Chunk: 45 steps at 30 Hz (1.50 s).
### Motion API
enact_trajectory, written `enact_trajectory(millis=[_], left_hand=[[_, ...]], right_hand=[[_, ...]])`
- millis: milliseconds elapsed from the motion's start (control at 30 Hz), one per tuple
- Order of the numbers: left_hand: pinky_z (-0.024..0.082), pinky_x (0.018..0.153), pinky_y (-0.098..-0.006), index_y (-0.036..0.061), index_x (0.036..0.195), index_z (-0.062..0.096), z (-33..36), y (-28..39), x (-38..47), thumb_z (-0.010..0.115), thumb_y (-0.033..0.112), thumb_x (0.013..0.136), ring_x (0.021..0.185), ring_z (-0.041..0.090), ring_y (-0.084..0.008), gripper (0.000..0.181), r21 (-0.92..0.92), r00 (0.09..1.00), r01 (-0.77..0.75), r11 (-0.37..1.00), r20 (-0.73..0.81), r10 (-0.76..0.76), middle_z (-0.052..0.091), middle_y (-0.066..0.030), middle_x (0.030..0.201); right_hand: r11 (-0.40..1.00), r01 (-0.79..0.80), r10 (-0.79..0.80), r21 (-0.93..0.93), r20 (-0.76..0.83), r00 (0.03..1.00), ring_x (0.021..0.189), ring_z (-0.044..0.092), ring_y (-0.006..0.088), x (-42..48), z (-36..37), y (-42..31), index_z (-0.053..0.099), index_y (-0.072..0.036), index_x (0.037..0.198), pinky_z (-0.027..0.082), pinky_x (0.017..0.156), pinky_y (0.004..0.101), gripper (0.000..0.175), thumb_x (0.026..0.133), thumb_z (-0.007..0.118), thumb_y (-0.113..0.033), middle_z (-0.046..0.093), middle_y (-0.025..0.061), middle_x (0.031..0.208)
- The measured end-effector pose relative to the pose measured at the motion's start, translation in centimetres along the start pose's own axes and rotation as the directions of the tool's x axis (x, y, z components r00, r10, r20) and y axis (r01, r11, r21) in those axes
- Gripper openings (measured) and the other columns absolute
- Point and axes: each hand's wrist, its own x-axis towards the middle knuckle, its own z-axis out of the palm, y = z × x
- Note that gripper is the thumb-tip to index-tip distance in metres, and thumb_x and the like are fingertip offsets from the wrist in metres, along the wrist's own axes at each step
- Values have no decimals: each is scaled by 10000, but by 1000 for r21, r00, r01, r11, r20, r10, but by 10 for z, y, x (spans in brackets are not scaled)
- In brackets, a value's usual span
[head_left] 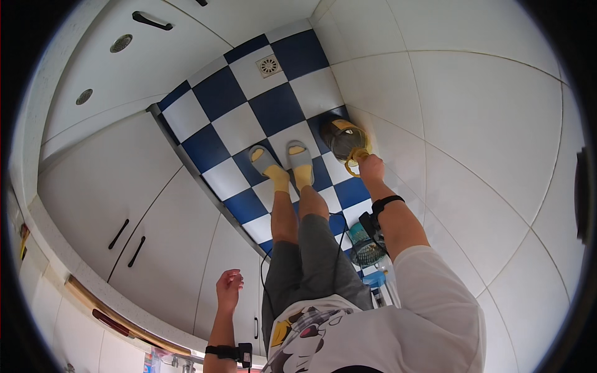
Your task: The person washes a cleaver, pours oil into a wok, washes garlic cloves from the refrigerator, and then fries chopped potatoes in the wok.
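My right hand [371, 168] grips the top of a large clear plastic jug [345, 140], probably of cooking oil, around its yellow cap and handle [357, 156]. The jug bears a yellow label and tilts, with its base away from me, beside the white tiled wall; whether it touches the floor I cannot tell. On the other side, my left hand [229, 282] hangs in front of the white cabinet doors. Its fingers are loosely curled and hold nothing. Both forearms carry black straps with small devices.
Blue and white floor tiles [272, 110] run between the cabinets [154, 224] and the wall [475, 116]. A drain [269, 66] lies at the far end. Near my right leg stands a green basket-like container [366, 249]. A cutting board [84, 289] and a knife [112, 322] lie along the counter.
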Motion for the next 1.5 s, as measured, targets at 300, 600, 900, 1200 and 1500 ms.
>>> enact_trajectory(millis=[300, 600, 900, 1200, 1500], left_hand=[[465, 619, -232, 30, 1009, 599, 12, 3, 8, 589, 145, 867, 698, 565, -94, 183, -49, 999, -38, 998, 25, 39, 597, -28, 805], [467, 621, -231, 35, 1014, 601, 10, 3, 7, 587, 146, 870, 699, 565, -94, 182, -18, 999, -44, 999, 23, 44, 600, -28, 811], [468, 622, -236, 35, 1016, 602, 16, 5, 4, 574, 145, 867, 701, 569, -104, 188, 14, 998, -61, 998, 33, 60, 603, -35, 812], [468, 618, -235, 28, 1014, 603, 14, 15, 4, 579, 129, 861, 695, 566, -99, 185, 65, 997, -80, 995, 23, 79, 605, -36, 828], [476, 614, -238, 42, 1010, 607, -12, 14, -6, 533, 173, 907, 681, 566, -97, 182, 102, 985, -170, 980, 8, 170, 612, -36, 797]], right_hand=[[726, -593, 510, 348, 305, 804, 687, 650, 308, 23, 10, 8, 592, -9, 902, 506, 574, 420, 573, 906, 364, -535, 659, 189, 806], [961, -268, 253, 74, 162, 954, 966, 609, 399, 3, 5, 8, 523, 30, 1096, 485, 835, 466, 619, 885, 406, -540, 631, 243, 1004], [969, 246, -249, 41, 121, 961, 964, 603, 356, -66, 16, 4, 562, -62, 1134, 489, 813, 459, 411, 871, 516, -375, 591, 155, 1082], [994, -69, 53, 85, 173, 984, 909, 615, 295, -93, -11, 51, 560, -103, 1013, 483, 747, 447, 297, 808, 568, -317, 609, 77, 981], [888, -457, 405, 45, 390, 827, 997, 599, 361, -138, 45, 110, 607, -113, 1082, 480, 838, 458, 343, 790, 498, -258, 645, 176, 1033]])
